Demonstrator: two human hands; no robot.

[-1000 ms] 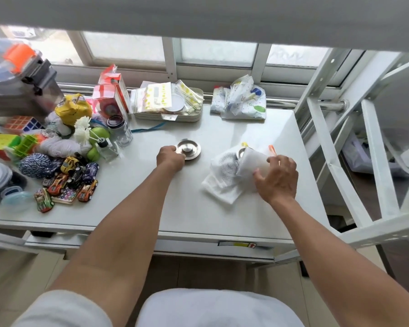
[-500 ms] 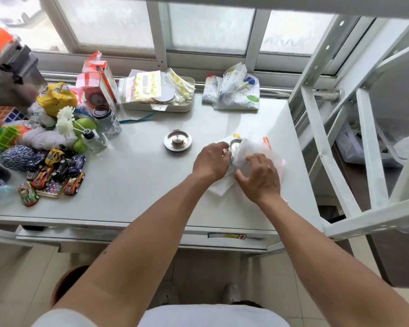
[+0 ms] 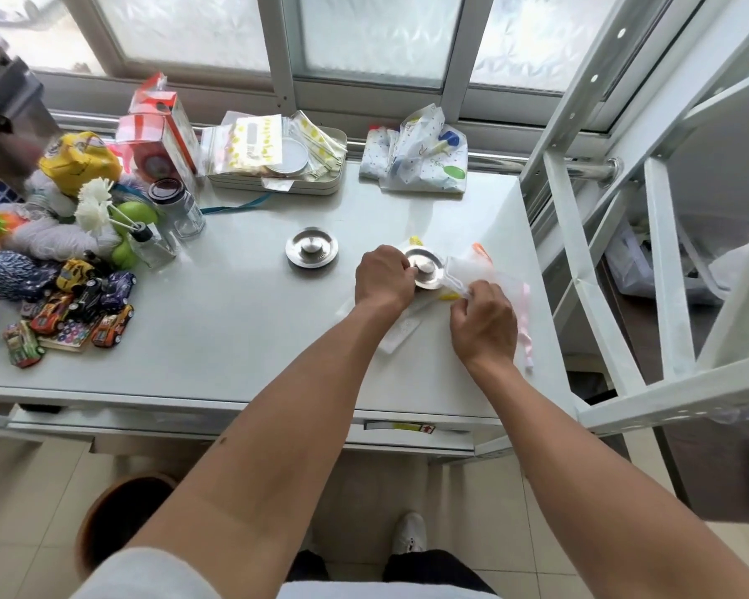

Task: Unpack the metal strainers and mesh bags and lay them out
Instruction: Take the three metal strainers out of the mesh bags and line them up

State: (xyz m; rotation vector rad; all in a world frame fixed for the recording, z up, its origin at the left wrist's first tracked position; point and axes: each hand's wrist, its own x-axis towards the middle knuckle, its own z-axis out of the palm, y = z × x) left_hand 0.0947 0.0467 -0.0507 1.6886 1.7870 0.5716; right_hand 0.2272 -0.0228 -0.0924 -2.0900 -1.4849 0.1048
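Observation:
One round metal strainer (image 3: 312, 252) lies alone on the white table (image 3: 234, 330), left of my hands. My left hand (image 3: 382, 278) pinches a second metal strainer (image 3: 425, 267) by its left rim, just outside the mouth of a white mesh bag (image 3: 472, 270). My right hand (image 3: 484, 322) grips that mesh bag at its lower edge. More white mesh bags (image 3: 401, 335) lie flat under my left wrist, partly hidden. A pink ribbon (image 3: 526, 326) trails off to the right of my right hand.
Toy cars (image 3: 79, 304), yarn, a glass jar (image 3: 178, 207) and a diffuser bottle crowd the table's left end. A tray of packets (image 3: 277, 155) and a patterned plastic bag (image 3: 420, 155) sit by the window. A white metal frame (image 3: 580, 252) borders the table's right edge.
My left hand left the first strainer on the table, came over to the bag and drew a second strainer out of its mouth. My right hand shifted its grip lower on the bag.

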